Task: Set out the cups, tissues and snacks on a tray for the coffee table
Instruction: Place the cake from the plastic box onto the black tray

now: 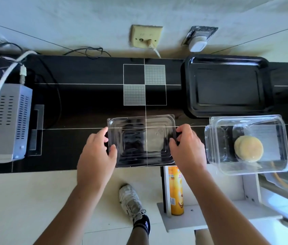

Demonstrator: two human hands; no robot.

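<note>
A clear plastic tray (141,138) lies on the black table (79,103) near its front edge. My left hand (96,152) grips the tray's left edge and my right hand (187,147) grips its right edge. A black tray (228,62) with nothing on it rests at the back right. To the right of my right hand stands a clear plastic container (267,167) holding two pale round buns (248,148). A yellow tube of crisps (176,191) stands on a low white shelf (210,218) below the table edge.
A grey metal box (3,121) with cables sits at the table's left end. Wall sockets (145,36) and a white plug adapter (198,44) are behind the table. My foot in a white shoe (130,200) is on the tiled floor.
</note>
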